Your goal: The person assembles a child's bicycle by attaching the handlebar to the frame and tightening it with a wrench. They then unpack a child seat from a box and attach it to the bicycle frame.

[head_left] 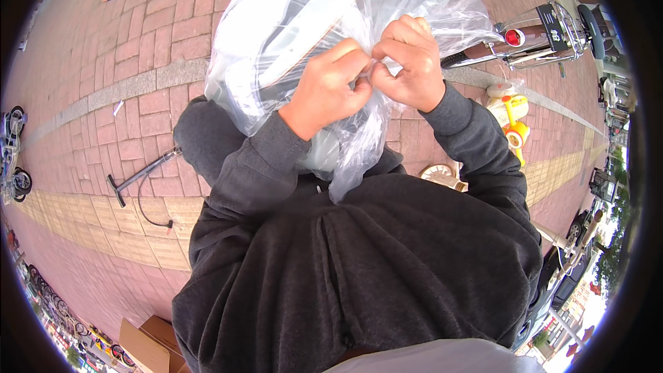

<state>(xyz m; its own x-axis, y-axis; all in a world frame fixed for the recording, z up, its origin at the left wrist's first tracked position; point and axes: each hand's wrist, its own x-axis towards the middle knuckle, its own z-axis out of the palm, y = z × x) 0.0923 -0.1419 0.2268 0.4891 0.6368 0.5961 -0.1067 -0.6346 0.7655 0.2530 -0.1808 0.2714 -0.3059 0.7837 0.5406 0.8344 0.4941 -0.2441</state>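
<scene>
A large clear plastic bag (369, 121) lies across my lap and spreads away from me, with pale, curved white and greenish things (304, 34) inside it. What those are, I cannot make out. My left hand (330, 86) is closed in a pinch on the bag's film. Right beside it, my right hand (409, 62) also pinches the film, its fingers curled and knuckles up. The two hands nearly touch at the thumbs. A loose tail of the bag hangs from between them toward my dark sweatshirt.
On the brick pavement at the left lies a hand pump (141, 173) with its hose. To the right are a yellow and white plastic thing (514, 124), a round beige object (438, 174) and a parked bicycle (539, 38). An open cardboard box (145, 349) stands at the lower left.
</scene>
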